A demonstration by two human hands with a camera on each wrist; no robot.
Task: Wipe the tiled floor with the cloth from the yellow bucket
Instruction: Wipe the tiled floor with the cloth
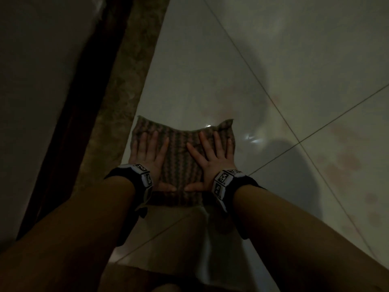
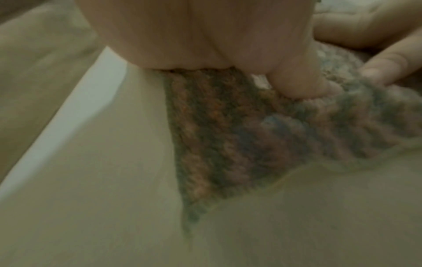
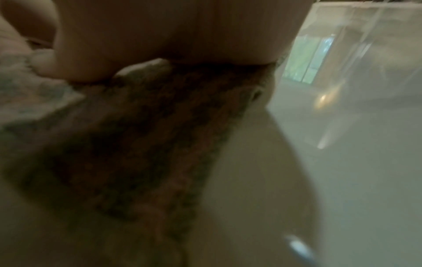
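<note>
Cloth (image 1: pixel 182 157): striped knit, spread flat on the tiled floor (image 1: pixel 273 60), its left edge just beside the speckled stone strip (image 1: pixel 124 81).
Left hand (image 1: pixel 150 153): palm down on the cloth's left half, fingers straight and spread, thumb turned inward; pressing, not gripping.
Right hand (image 1: pixel 212 154): palm down on the right half, fingers straight and spread, thumb inward; pressing, not gripping.
Surroundings: dark wooden frame (image 1: pixel 69 123) beyond the stone strip.
Edges: cloth's far right corner raised.
Open floor: glossy tiles ahead and to the right, crossed by grout lines (image 1: pixel 273 106).
</note>
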